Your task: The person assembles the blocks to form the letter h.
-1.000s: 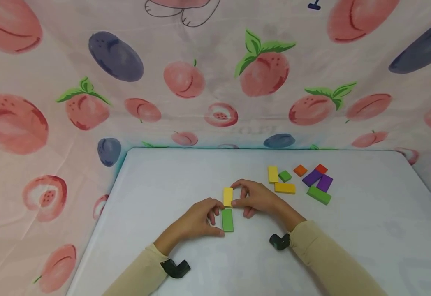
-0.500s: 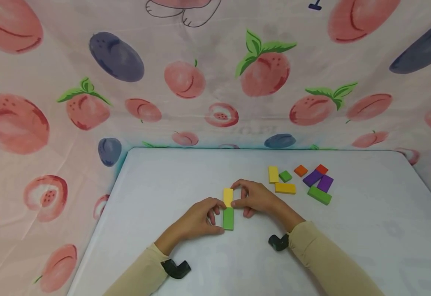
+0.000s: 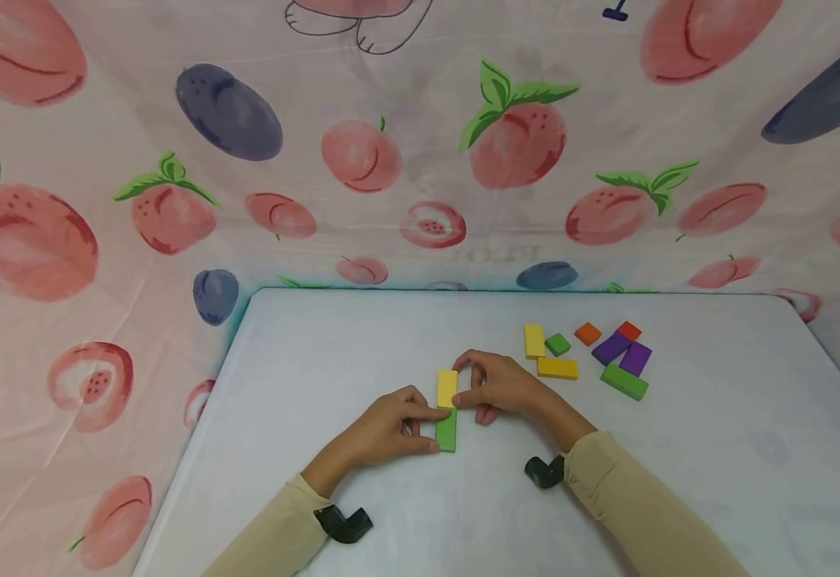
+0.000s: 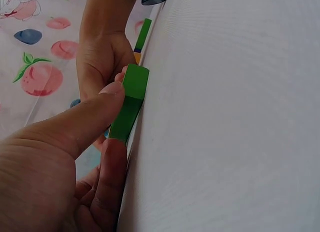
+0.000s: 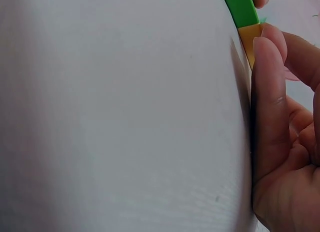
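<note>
A green block (image 3: 446,433) and a yellow block (image 3: 447,386) lie end to end on the white table, touching and forming one straight line. With thumb and index finger, my left hand (image 3: 384,429) pinches the green block lengthwise; the index fingertip lies over its far end, at the joint. My right hand (image 3: 501,388) holds the yellow block, index finger at the far end and thumb at the near right corner. In the left wrist view the thumb presses the end of the green block (image 4: 134,86). The right wrist view shows the yellow block (image 5: 250,35) partly behind fingers.
At the back right lie loose blocks: an upright-lying yellow one (image 3: 534,341), an orange-yellow one (image 3: 557,368), a small green one (image 3: 558,344), an orange one (image 3: 587,333), a red one (image 3: 630,329), purple ones (image 3: 611,349) and a long green one (image 3: 624,382). A fruit-patterned cloth hangs behind.
The narrow gap between the yellow and green blocks has closed. My left index finger has shifted right, from beside the joint to over it. The right hand has barely moved.
</note>
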`<state>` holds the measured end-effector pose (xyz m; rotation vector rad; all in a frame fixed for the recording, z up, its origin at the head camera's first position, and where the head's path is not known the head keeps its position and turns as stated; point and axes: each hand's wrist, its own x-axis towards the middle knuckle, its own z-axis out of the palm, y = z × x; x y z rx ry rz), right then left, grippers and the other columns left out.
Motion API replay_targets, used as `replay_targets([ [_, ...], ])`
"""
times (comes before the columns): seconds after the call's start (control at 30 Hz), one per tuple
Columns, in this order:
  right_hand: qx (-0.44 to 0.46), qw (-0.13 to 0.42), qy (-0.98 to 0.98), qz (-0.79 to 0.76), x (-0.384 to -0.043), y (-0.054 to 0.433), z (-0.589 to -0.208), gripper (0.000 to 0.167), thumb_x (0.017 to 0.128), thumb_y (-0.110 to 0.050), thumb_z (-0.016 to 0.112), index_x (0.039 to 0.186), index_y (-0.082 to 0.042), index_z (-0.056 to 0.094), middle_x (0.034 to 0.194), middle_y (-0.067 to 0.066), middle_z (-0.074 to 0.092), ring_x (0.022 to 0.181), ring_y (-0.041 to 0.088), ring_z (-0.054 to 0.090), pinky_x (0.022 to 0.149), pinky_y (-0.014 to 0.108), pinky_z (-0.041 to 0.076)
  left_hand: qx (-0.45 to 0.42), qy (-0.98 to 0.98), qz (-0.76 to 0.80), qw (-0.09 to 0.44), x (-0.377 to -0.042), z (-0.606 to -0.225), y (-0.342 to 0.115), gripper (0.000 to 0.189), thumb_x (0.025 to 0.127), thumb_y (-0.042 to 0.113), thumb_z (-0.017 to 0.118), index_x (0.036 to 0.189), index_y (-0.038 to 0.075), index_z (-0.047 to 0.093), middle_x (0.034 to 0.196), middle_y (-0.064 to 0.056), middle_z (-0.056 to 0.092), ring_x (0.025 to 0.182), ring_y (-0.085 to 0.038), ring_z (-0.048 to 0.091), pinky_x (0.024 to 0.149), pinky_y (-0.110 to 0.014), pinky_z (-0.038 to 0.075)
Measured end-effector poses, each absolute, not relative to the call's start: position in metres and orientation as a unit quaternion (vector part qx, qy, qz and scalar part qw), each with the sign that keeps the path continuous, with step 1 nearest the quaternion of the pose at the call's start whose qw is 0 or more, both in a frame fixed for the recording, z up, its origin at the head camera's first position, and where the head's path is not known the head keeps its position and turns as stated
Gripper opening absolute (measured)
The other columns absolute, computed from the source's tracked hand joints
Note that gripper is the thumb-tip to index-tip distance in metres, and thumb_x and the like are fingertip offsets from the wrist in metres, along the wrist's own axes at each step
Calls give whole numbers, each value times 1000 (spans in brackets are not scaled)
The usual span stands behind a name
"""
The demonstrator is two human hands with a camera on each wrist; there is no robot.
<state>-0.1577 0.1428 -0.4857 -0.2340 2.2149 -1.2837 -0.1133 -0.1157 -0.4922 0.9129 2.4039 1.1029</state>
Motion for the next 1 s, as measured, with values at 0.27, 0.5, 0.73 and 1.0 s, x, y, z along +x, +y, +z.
replay_targets([
  [0.27, -88, 282, 832, -469, -159, 143, -488, 53, 84, -31, 85, 129, -19, 59, 84, 11, 60, 57, 23, 70, 56, 35, 61, 325, 847, 390, 160, -114, -494, -117, 44, 89, 32, 80, 131, 23, 71, 101, 5, 60, 79, 0, 57, 67, -19, 48],
  [0.5, -88, 288, 828, -473, -159, 143, -488, 53, 82, -31, 87, 126, -19, 60, 84, 11, 60, 57, 23, 71, 56, 35, 61, 321, 845, 395, 165, -113, -492, -118, 43, 88, 29, 82, 129, 21, 73, 102, 3, 61, 78, 0, 57, 67, -19, 49],
  [0.73, -90, 291, 831, -466, -158, 143, -487, 52, 81, -32, 87, 124, -21, 61, 84, 10, 60, 58, 24, 71, 57, 35, 61, 310, 846, 396, 176, -113, -492, -117, 42, 87, 28, 83, 128, 22, 74, 103, 6, 60, 79, -1, 58, 70, -20, 51],
  [1.0, -92, 289, 834, -461, -158, 143, -486, 51, 79, -33, 89, 121, -22, 62, 83, 9, 60, 58, 24, 71, 57, 35, 61, 313, 845, 396, 176, -113, -493, -117, 43, 85, 28, 84, 127, 23, 74, 103, 7, 58, 79, 0, 59, 70, -20, 52],
])
